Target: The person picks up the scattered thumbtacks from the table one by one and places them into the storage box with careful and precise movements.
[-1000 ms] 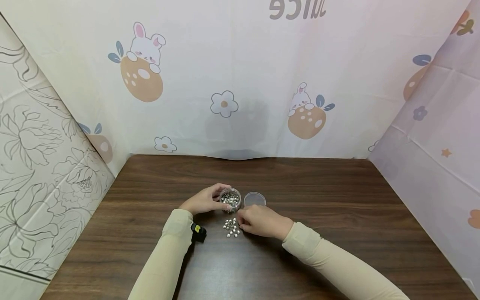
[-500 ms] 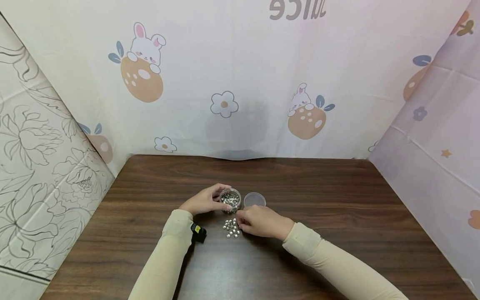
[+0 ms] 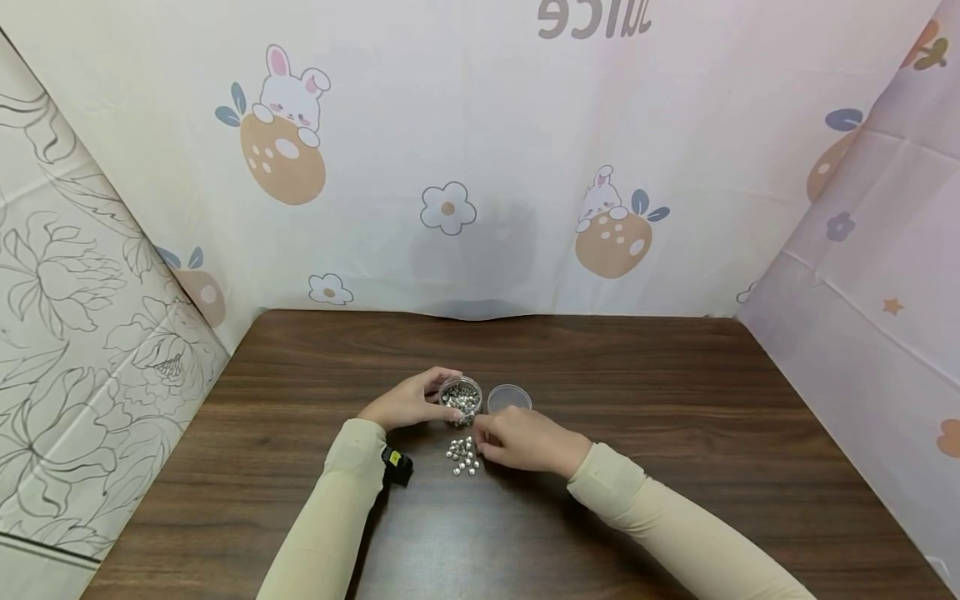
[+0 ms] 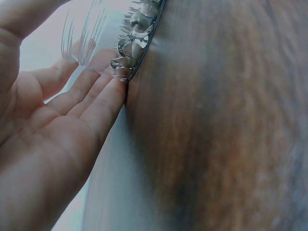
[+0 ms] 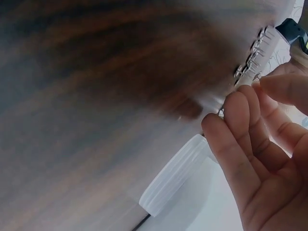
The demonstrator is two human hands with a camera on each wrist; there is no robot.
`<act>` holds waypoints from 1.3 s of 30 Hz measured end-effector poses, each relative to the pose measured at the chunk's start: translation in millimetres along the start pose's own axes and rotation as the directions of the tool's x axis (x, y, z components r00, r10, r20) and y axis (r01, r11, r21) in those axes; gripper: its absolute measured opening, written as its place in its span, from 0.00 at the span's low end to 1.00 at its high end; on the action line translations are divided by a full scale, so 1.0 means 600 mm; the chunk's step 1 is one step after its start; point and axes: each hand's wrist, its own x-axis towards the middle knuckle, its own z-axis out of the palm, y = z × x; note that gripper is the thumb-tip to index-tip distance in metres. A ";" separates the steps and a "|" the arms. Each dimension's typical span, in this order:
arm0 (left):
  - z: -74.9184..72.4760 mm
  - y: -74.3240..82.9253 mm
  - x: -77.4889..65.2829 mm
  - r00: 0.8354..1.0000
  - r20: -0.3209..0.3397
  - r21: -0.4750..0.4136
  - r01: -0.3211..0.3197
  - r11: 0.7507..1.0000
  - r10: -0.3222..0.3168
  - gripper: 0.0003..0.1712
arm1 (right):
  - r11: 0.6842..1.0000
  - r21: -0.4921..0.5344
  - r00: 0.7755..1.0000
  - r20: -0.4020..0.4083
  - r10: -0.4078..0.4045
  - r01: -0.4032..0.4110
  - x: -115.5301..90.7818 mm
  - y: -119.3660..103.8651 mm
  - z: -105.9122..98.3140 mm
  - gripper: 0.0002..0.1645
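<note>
My left hand point(image 3: 411, 402) holds a round clear plastic jar point(image 4: 89, 33) upright on the table, thumb at the near side and fingers around the back. Silver thumbtacks point(image 4: 139, 24) fill its lower part in the left wrist view. In front of the jar lies a small group of loose thumbtacks point(image 3: 461, 454), pins up in the right wrist view. At the right edge of that group is my right hand point(image 3: 525, 442). Its thumb and index finger pinch what looks like a thumbtack, mostly hidden; only a thin pin shows.
A clear round lid point(image 3: 510, 397) lies right of the jar, just behind my right hand. A black wrist camera point(image 3: 397, 465) sits at my left cuff, near the dark wood table point(image 3: 637, 375). Printed curtains stand behind and at both sides.
My right hand has shifted very slightly up and right beside the loose thumbtacks. The left hand, jar and lid stay where they were.
</note>
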 end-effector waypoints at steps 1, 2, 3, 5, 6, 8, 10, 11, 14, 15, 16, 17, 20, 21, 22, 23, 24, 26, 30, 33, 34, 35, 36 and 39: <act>-0.001 0.007 -0.003 1.000 0.006 0.001 0.000 1.000 0.000 0.39 | 1.000 0.003 1.000 -0.007 0.003 -0.003 0.001 0.001 -0.001 0.07; -0.001 0.014 -0.006 1.000 0.009 0.002 -0.001 1.000 0.001 0.39 | 1.000 0.006 1.000 -0.013 0.005 -0.005 0.001 0.001 -0.003 0.07; -0.002 0.020 -0.009 1.000 0.011 0.001 -0.001 1.000 0.001 0.39 | 1.000 0.013 1.000 -0.022 0.006 -0.006 0.002 0.002 -0.004 0.06; -0.002 0.026 -0.012 1.000 0.013 0.000 -0.003 1.000 0.003 0.39 | 1.000 0.024 0.999 -0.047 0.006 -0.005 0.003 0.004 -0.008 0.06; -0.002 0.028 -0.013 1.000 0.014 -0.003 -0.003 1.000 0.003 0.39 | 1.000 0.025 0.998 -0.062 0.006 -0.005 0.004 0.004 -0.010 0.06; -0.002 0.028 -0.014 1.000 0.013 -0.010 -0.003 1.000 0.003 0.38 | 1.000 0.026 0.996 -0.088 0.007 -0.004 0.005 0.006 -0.015 0.05; -0.002 0.027 -0.014 1.000 0.016 -0.013 -0.003 1.000 0.003 0.38 | 1.000 0.022 0.994 -0.107 0.011 -0.009 0.007 0.007 -0.019 0.04; -0.002 0.027 -0.013 1.000 0.019 -0.015 -0.002 1.000 0.002 0.38 | 1.000 0.017 0.994 -0.112 0.016 -0.014 0.007 0.008 -0.021 0.04; -0.002 0.026 -0.013 1.000 0.023 -0.016 0.001 1.000 -0.001 0.38 | 0.999 0.015 0.992 -0.118 0.033 -0.032 0.010 0.009 -0.025 0.03; -0.003 0.025 -0.013 1.000 0.025 -0.016 0.002 1.000 -0.001 0.38 | 0.999 0.017 0.992 -0.118 0.040 -0.038 0.011 0.009 -0.027 0.03; -0.003 0.025 -0.013 1.000 0.026 -0.016 0.002 1.000 -0.002 0.38 | 0.999 0.018 0.992 -0.119 0.046 -0.044 0.012 0.009 -0.028 0.03; -0.003 0.025 -0.013 1.000 0.028 -0.016 0.004 1.000 -0.003 0.38 | 0.999 0.016 0.991 -0.121 0.053 -0.052 0.013 0.009 -0.029 0.03; -0.003 0.025 -0.014 1.000 0.020 -0.007 0.002 1.000 -0.002 0.38 | 0.997 0.018 0.988 -0.136 0.076 -0.074 0.018 0.010 -0.031 0.03; -0.003 0.025 -0.014 1.000 0.019 -0.004 0.003 1.000 -0.003 0.38 | 0.996 0.017 0.986 -0.143 0.085 -0.084 0.020 0.011 -0.031 0.03; -0.003 0.026 -0.014 1.000 0.018 0.001 0.005 1.000 -0.005 0.38 | 0.995 0.015 0.984 -0.150 0.096 -0.095 0.022 0.012 -0.031 0.03; -0.003 0.027 -0.014 1.000 0.017 0.006 0.008 1.000 -0.008 0.38 | 0.994 0.014 0.982 -0.157 0.108 -0.107 0.024 0.014 -0.032 0.03; -0.003 0.028 -0.015 1.000 0.015 0.009 0.013 1.000 -0.013 0.38 | 0.993 0.015 0.979 -0.163 0.120 -0.119 0.026 0.015 -0.032 0.03; -0.004 0.029 -0.014 1.000 0.018 0.019 0.023 1.000 -0.024 0.38 | 0.990 0.008 0.975 -0.174 0.142 -0.143 0.031 0.019 -0.033 0.03; -0.002 0.005 -0.003 0.999 0.011 0.012 0.037 0.999 -0.037 0.38 | 0.986 -0.001 0.971 -0.178 0.161 -0.164 0.039 0.026 -0.032 0.03; 0.000 -0.021 0.008 0.999 -0.007 0.009 0.036 0.999 -0.036 0.38 | 0.987 -0.004 0.971 -0.181 0.154 -0.158 0.043 0.028 -0.031 0.03; 0.001 -0.028 0.011 0.999 -0.014 0.009 0.037 0.999 -0.037 0.38 | 0.988 -0.004 0.971 -0.183 0.152 -0.155 0.045 0.029 -0.031 0.03; 0.001 -0.029 0.011 0.999 -0.018 0.005 0.036 0.999 -0.035 0.38 | 0.988 -0.006 0.972 -0.183 0.150 -0.154 0.046 0.029 -0.032 0.04; 0.001 -0.031 0.012 0.999 -0.022 0.008 0.036 0.999 -0.036 0.37 | 0.988 -0.004 0.972 -0.182 0.150 -0.153 0.047 0.028 -0.032 0.04; 0.000 -0.031 0.013 0.999 -0.027 0.018 0.034 0.999 -0.034 0.37 | 0.987 0.002 0.973 -0.167 0.159 -0.161 0.052 0.028 -0.033 0.04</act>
